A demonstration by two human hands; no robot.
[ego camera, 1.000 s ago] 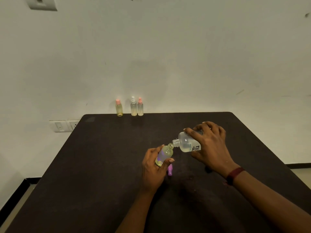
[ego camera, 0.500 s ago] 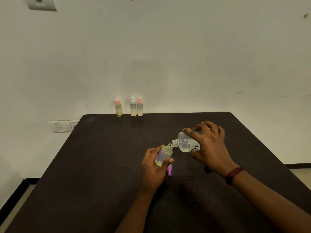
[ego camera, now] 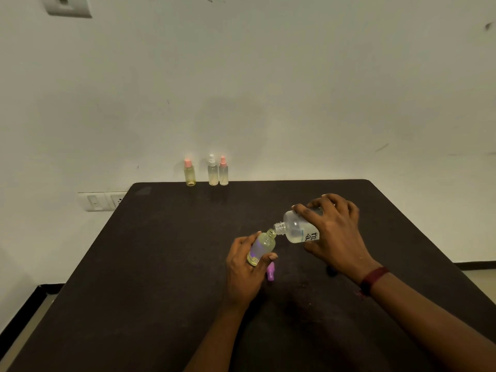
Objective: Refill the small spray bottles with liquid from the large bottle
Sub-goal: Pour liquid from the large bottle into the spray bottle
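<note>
My left hand (ego camera: 243, 272) grips a small clear spray bottle (ego camera: 262, 247) with its cap off, tilted with its mouth up and to the right. My right hand (ego camera: 336, 234) holds the large translucent bottle (ego camera: 296, 229) tipped on its side, its open neck touching the small bottle's mouth. A purple spray cap (ego camera: 271, 273) lies on the black table (ego camera: 161, 264) just right of my left hand. Three small capped spray bottles stand at the table's far edge: a pink-capped one (ego camera: 189, 173), a white-capped one (ego camera: 212, 171) and another pink-capped one (ego camera: 223, 171).
A small dark object (ego camera: 331, 271) lies on the table below my right hand, partly hidden. A white wall stands behind the table, with a switch and socket plate (ego camera: 102, 201) at the left. The floor shows at the lower left and at the right.
Both hands and bottles hold nearly the same pose. The large bottle stays tipped against the small bottle's mouth.
</note>
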